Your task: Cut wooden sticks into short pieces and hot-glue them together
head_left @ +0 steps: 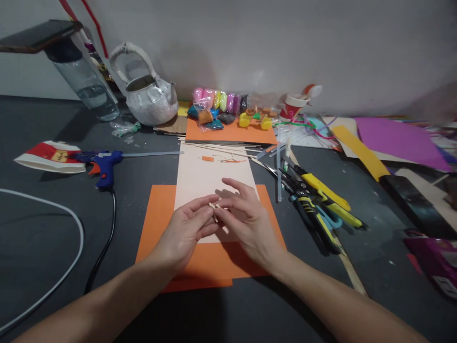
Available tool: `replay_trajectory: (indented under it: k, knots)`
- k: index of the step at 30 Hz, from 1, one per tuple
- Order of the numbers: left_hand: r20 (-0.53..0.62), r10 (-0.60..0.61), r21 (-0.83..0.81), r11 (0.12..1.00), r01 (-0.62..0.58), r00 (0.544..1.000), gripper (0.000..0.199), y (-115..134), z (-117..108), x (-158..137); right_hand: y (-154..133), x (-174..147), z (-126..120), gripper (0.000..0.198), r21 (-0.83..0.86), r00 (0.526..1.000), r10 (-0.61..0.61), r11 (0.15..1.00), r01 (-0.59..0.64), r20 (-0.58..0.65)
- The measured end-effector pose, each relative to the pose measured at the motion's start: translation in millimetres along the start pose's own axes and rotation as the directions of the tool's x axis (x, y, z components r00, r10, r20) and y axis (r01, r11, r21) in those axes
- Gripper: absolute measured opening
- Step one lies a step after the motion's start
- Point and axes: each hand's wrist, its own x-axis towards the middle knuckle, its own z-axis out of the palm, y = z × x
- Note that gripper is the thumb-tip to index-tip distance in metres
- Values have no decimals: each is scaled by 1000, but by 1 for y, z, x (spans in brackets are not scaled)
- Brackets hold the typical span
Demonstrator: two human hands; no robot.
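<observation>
Over a white sheet [200, 176] lying on orange paper [153, 228], both hands meet at their fingertips. My left hand [189, 221] pinches small pale stick pieces [214, 206] that look like wood. From the other side, my right hand [248, 219] closes thumb and index finger on the same pieces, its other fingers loosely raised. How the pieces join is partly hidden by the fingertips. Beyond the hands, a small orange scrap [208, 158] and some thin orange slivers [232, 161] rest on the white sheet.
A blue glue gun [107, 166] lies left, its black cord running toward me. Pliers with yellow-black handles [310, 214] lie right. Along the wall stand a metal kettle [152, 102], a water bottle [91, 90], bagged coloured clay [214, 102] and a paper cup [293, 105].
</observation>
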Motion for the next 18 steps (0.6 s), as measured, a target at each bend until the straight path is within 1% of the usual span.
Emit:
replay_trajectory:
  k: [3,5,7,9,11,14,16,18]
  knots:
    - [57,1,-40,999,2,998,27,0,0,1,3,-2,3,19,-134,992,-128,983,127,5]
    - [82,1,-55,998,3,997,28,0,0,2,4,-3,5,26,-202,982,-190,961,191,26]
    - [101,2,-56,998,3,995,27,1,0,3,5,-4,6,30,-243,974,-219,943,226,56]
    - [109,6,-40,999,-2,994,23,1,-1,3,3,-5,5,33,-271,966,-230,928,254,118]
    - [109,-4,-12,1000,5,994,21,3,-2,3,1,-3,0,36,-258,950,-233,924,283,208]
    - [122,-37,47,998,32,992,24,6,-3,2,-1,0,-12,47,-154,911,-214,947,282,351]
    - [128,-44,83,996,34,991,25,7,-3,2,-1,2,-19,51,-86,895,-186,967,240,405]
    - [133,-49,117,993,33,990,26,8,-3,1,0,3,-24,51,-56,891,-168,976,211,422]
